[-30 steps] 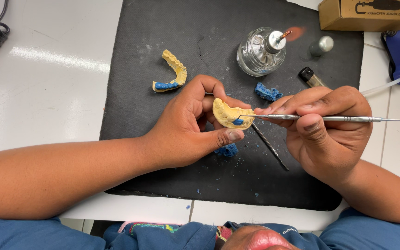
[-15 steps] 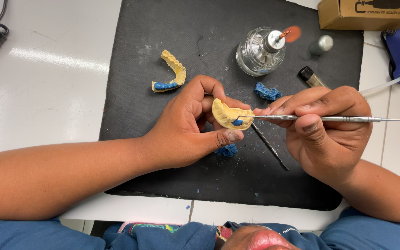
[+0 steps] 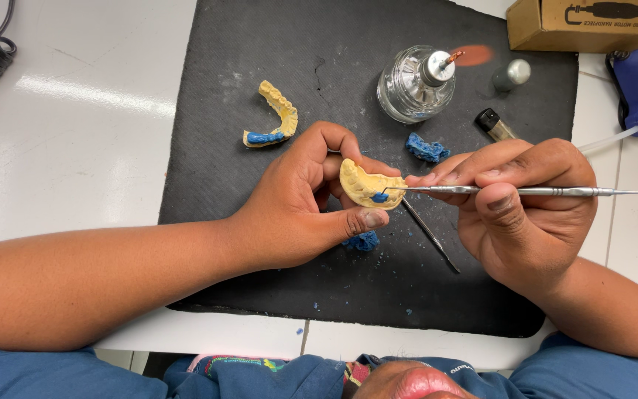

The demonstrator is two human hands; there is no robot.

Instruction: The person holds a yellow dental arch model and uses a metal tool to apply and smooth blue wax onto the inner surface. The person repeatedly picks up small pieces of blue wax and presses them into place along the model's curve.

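Left hand (image 3: 297,207) is pinching a yellow dental cast (image 3: 365,185) over the black mat (image 3: 260,44), right hand (image 3: 522,214) gripping a thin metal tool (image 3: 540,191) with its tip on the cast's blue wax bit (image 3: 379,197). A lit glass burner (image 3: 416,85) sits behind, and another cast (image 3: 275,114) lies on the mat.

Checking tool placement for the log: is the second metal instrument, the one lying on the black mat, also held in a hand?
No: the spare metal instrument lies loose on the black mat, between the left hand and right hand.
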